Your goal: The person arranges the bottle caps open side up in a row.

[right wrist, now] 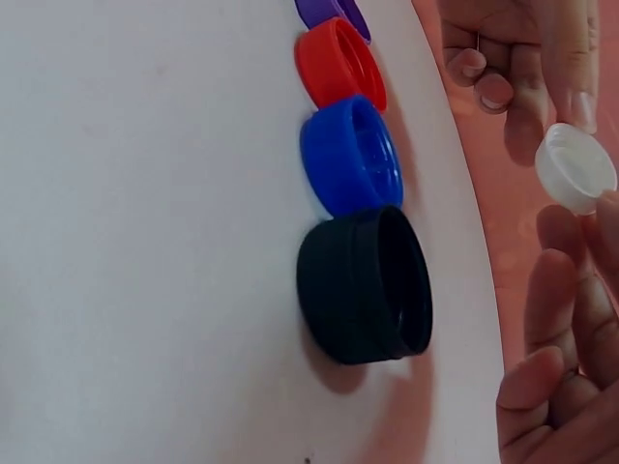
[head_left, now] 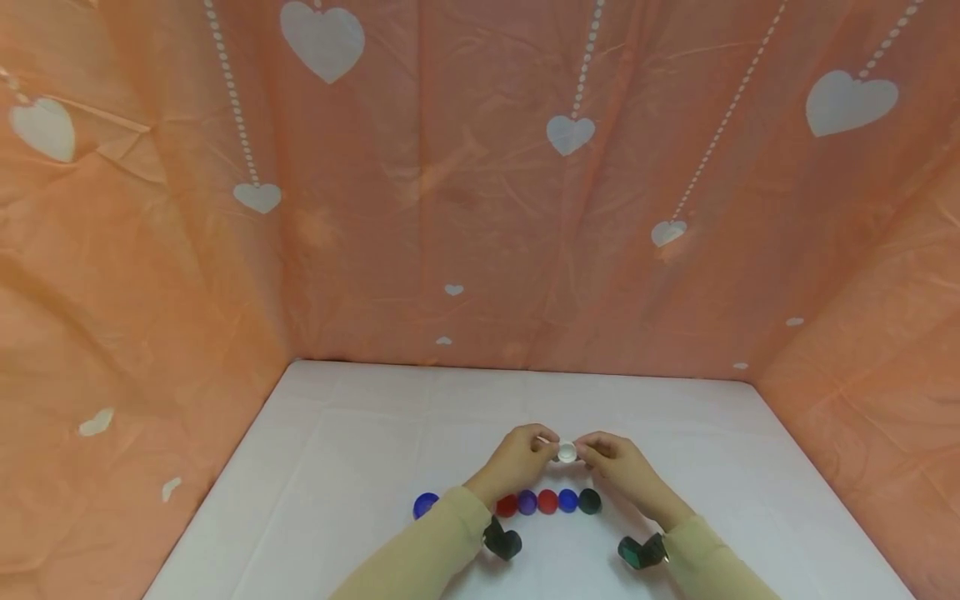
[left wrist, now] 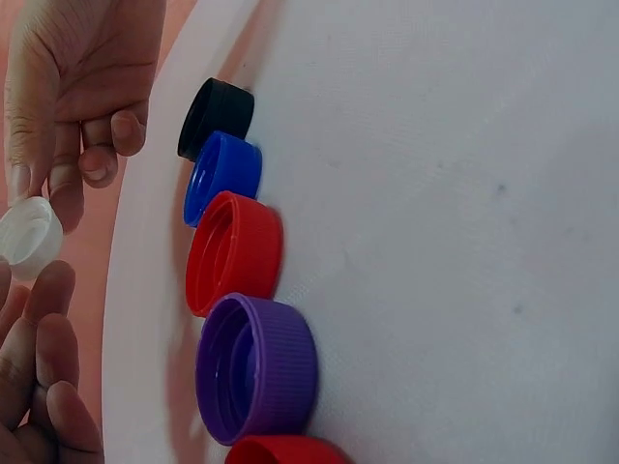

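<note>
A white bottle cap (head_left: 567, 452) is held up between both hands, its hollow side showing. My left hand (head_left: 517, 461) pinches one edge of it, while the right hand (head_left: 622, 468) pinches the opposite edge. Closer to me than the hands, a row of caps lies on the table, hollow sides up: red (head_left: 507, 506), purple (left wrist: 256, 369), red (left wrist: 235, 253), blue (right wrist: 350, 157) and black (right wrist: 363, 285). In the wrist views, neighbouring caps sit touching or nearly so. The left sleeve partly covers a larger blue cap (head_left: 425, 504) in the head view.
A white cloth covers the table (head_left: 360, 442). Orange curtains (head_left: 480, 208) with white hearts stand behind it and on both sides. Dark wrist cameras (head_left: 642, 552) hang from both wrists, low over the table.
</note>
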Available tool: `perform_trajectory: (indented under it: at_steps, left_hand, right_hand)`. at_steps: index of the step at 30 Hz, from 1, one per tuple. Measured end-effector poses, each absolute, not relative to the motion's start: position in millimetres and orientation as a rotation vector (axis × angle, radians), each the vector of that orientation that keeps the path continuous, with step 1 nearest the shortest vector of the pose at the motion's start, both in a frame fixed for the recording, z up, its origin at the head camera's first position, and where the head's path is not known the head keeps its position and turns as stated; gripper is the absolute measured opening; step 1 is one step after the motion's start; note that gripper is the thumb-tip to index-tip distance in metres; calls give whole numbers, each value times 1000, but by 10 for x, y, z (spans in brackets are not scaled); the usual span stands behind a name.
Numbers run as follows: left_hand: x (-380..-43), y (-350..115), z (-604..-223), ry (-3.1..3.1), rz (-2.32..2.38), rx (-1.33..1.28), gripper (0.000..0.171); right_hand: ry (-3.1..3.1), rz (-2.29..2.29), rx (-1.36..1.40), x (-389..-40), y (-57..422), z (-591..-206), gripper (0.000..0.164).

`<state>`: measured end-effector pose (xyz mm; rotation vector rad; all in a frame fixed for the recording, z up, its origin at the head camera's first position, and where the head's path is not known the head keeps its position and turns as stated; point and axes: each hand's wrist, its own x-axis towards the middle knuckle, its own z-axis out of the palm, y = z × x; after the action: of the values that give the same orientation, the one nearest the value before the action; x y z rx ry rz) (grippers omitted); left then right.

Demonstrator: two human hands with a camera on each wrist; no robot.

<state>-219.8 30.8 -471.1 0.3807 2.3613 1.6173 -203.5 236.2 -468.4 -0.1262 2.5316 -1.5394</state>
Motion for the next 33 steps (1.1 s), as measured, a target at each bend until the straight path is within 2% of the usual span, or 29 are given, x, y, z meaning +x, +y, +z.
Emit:
perform_trajectory:
  at_steps: [13, 20, 33]
  left_hand:
    - [-2188, 340, -4718, 2374, 1584, 421, 14]
    - [-2145, 340, -4706, 2386, 1568, 423, 11]
    - [-2074, 408, -4751, 2357, 1559, 428, 16]
  right_hand:
    - [2512, -1578, -220, -1994, 2395, -4689, 25]
    - [2510, -1577, -234, -2000, 2425, -4722, 26]
    - [2530, -1523, -252, -1956, 2477, -4714, 27]
